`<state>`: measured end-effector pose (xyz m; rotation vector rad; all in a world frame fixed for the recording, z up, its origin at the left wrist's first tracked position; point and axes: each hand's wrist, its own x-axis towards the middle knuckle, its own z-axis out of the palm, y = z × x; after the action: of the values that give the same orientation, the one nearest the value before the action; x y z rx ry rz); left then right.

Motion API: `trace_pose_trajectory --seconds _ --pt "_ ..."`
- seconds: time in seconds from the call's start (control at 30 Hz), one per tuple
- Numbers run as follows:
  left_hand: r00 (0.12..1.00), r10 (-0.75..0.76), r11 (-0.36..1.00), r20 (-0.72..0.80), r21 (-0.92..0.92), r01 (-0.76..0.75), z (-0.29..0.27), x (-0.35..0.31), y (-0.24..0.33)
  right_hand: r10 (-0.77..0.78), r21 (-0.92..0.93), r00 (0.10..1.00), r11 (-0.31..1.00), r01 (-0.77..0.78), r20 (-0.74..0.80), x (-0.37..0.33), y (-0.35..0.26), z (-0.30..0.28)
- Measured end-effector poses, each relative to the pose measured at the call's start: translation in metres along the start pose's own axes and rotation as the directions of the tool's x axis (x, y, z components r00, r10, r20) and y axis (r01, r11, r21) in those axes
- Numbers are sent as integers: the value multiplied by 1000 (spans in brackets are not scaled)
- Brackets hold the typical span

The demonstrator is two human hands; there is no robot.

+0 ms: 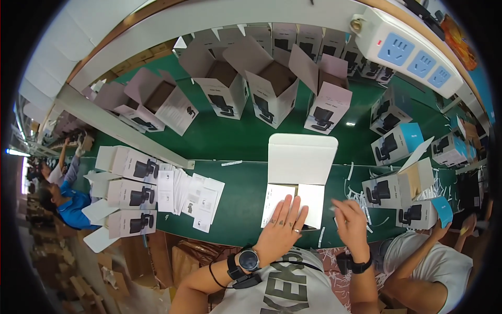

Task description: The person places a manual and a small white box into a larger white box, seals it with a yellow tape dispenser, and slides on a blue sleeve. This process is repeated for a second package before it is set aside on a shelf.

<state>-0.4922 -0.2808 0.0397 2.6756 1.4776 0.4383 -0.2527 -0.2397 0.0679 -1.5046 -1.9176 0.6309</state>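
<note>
In front of me a white carton (303,154) sits on the green table, its lid raised away from me and its two side flaps folded in. My left hand (282,227) rests flat on those flaps, fingers stretched out, with a ring and a watch on that arm. Just right of the carton, my right hand (349,222) hovers with its fingers curled and fingertips drawn together. A small pale blur shows at the tips; what it is I cannot make out. Whatever lies beneath the flaps is hidden.
White printed leaflets (196,196) lie left, beside several cartons (130,193) with open flaps. More open cartons (272,99) stand behind. Paper strips (361,201) and cartons (384,191) are at right, near a co-worker's arm (418,256). A power strip (410,55) hangs above.
</note>
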Motion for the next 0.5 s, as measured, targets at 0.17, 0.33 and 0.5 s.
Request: trace_pose_trajectory --seconds 0.17,0.33,0.5 --pt "998 50 998 44 34 -51 10 -9 0 -389 -36 918 919 392 69 70 -70 62" --pt "999 38 997 -32 -73 -40 20 -14 -2 -461 -64 885 883 464 64 82 -68 91" --pt "997 54 995 -49 -78 -58 14 -14 -4 -426 -19 901 903 429 84 79 -68 98"
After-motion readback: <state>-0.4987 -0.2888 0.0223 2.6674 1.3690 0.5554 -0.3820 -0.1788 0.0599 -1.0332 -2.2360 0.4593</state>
